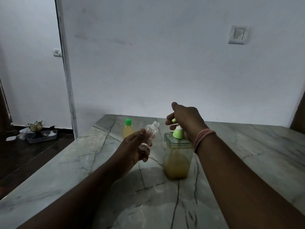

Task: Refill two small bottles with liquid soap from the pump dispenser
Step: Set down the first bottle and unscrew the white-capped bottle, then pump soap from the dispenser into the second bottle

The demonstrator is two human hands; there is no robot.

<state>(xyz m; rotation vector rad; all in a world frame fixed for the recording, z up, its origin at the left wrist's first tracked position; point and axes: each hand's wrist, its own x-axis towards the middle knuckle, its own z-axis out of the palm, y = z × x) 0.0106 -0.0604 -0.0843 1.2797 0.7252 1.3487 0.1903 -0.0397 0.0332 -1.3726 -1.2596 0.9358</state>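
I could read no brand, label or writing on any of the 3 containers. My left hand (pixel 133 146) gripped the empty clear plastic small bottle (pixel 152 131), fingers curled round its lower body, holding it tilted above the grey veined marble worktop (pixel 247 146) with its uncapped threaded neck pointing up and to the right, toward the pump. My right hand (pixel 184 118) was curled over the top of the clear square pump dispenser with the green collar (pixel 178 156), fingers closed round the light-green pump head (pixel 174 120); pink bangles (pixel 203 138) sat on that wrist. The dispenser stood upright on the worktop, roughly half full of yellowish soap. The bottle's mouth was near the nozzle but apart from it.

Behind my left hand, the second small bottle with the green cap (pixel 128 129) stood upright near the worktop's far edge, capped and holding yellow liquid, just left of the tilted bottle.

The worktop's left edge ran diagonally down beside a dark floor (pixel 24 154), where a grey tray with clutter (pixel 42 136) lay by the white wall. To the right of the dispenser the marble lay broad, and a white wall switch (pixel 237 34) was mounted above.
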